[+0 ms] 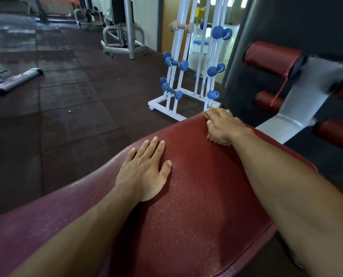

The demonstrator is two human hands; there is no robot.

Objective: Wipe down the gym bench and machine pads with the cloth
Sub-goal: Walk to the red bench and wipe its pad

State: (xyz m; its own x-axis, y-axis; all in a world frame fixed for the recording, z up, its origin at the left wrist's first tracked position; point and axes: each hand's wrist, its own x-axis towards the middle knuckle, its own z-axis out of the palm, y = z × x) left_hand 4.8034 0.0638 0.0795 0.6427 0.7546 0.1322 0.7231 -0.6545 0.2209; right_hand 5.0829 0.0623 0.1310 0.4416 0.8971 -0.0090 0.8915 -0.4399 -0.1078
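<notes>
Right of centre in the frame, the right hand (223, 124) presses down on a tan cloth (219, 139), its fingers fairly flat over it; only the cloth's frayed edges peek out at the fingertips and below the palm. It sits at the far corner of the red bench pad (196, 196), close to the end nearest the grey frame (306, 92). Centre frame, the left hand (144, 168) lies flat on the pad, fingers straight and slightly spread, holding nothing and apparently bracing. Fine droplets or sheen dot much of the pad, so I judge the bench wipe to be under way, not finished. The red roller pads (272, 56) at upper right look untouched by either hand and probably remain to do. At upper centre, a white rack (178, 80) holds blue dumbbells (176, 63) on several tiers, plus one pale dumbbell (181, 27) near its top.
</notes>
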